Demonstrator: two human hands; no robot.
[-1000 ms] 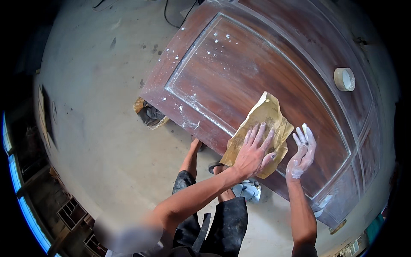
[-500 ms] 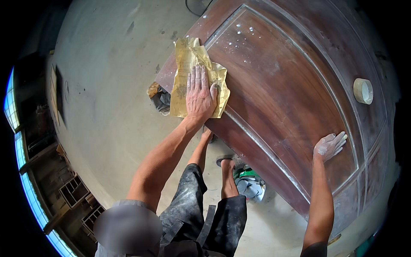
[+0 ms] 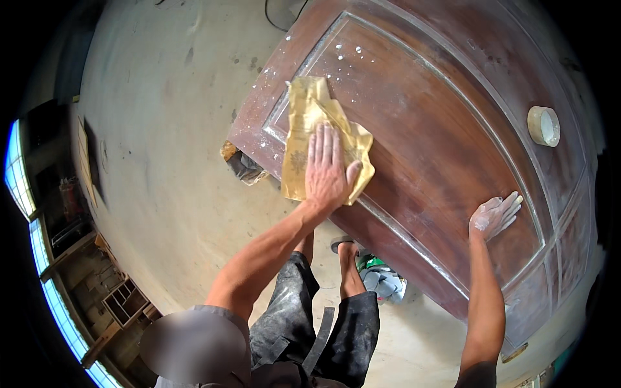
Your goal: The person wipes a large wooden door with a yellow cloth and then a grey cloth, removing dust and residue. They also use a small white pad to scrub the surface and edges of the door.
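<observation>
sandpaper sheet (image 3: 309,132): yellow-tan, crumpled, lying flat on the door, near its upper-left corner; most of it spreads beyond and to the left of the left fingertips, one folded edge sticks out just past the thumb.

left hand (image 3: 328,173): palm down on the sheet, fingers straight and close together, thumb spread to the side; it presses the paper flat and does not curl around it.

right hand (image 3: 495,213): dusted white, laid flat on bare wood well apart from the sheet, fingers stretched out and slightly fanned, gripping nothing.

door (image 3: 440,149): dark red-brown wood with raised panel mouldings, lying flat under both hands; white specks scattered beyond the sheet's far edge.

tape roll (image 3: 543,125): pale ring, resting on the door beyond the right fingertips, apart from them.

concrete floor (image 3: 162,129): grey, left of the left hand.

bare foot (image 3: 349,265): below the door's near edge, beside a green and grey object too hidden to identify.
</observation>
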